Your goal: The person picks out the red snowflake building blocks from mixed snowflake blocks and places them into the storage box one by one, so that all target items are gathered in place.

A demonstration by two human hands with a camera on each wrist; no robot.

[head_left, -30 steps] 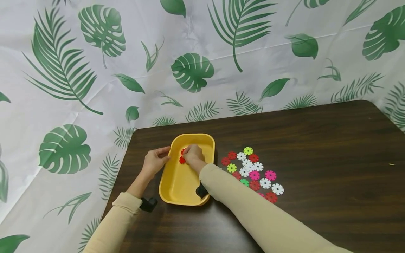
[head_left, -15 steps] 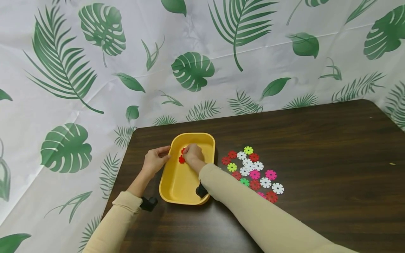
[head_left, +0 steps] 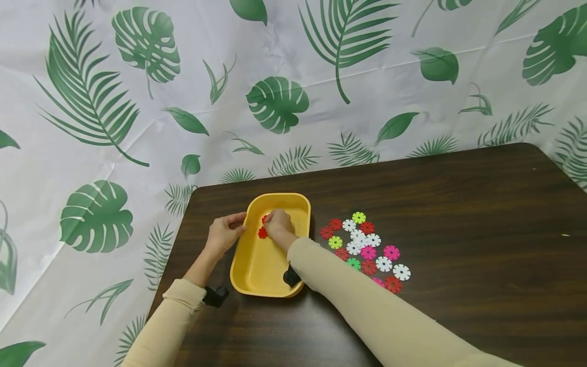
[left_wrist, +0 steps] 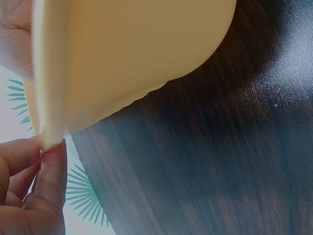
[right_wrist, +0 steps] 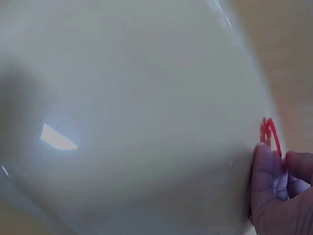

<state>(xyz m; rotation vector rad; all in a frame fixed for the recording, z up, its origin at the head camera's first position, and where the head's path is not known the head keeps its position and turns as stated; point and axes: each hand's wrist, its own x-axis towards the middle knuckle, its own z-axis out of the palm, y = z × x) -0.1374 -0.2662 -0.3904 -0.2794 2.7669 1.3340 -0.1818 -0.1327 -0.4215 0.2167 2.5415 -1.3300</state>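
Note:
A yellow plastic tub (head_left: 265,272) sits on the table, its long side running away from me. My left hand (head_left: 223,235) pinches the tub's left rim; in the left wrist view its fingers (left_wrist: 50,183) meet at the rim's edge. Inside the tub, near the far left wall, my right hand (head_left: 281,224) pinches red notched plastic discs. Two red discs (head_left: 262,232) show beside its fingertips in the head view. In the right wrist view a red disc (right_wrist: 264,131) stands on edge with another at a slant to it, partly hidden by the fingers.
Right of the tub, a loose spread of notched discs lies flat on the dark wooden table (head_left: 481,229): white discs (head_left: 383,264), red discs (head_left: 393,284), pink discs (head_left: 392,252), yellow discs (head_left: 335,242) and a green disc (head_left: 353,263). A leaf-patterned cloth (head_left: 316,122) hangs behind.
Both hands stay in place. The lower red disc at the right fingertips shifts very slightly.

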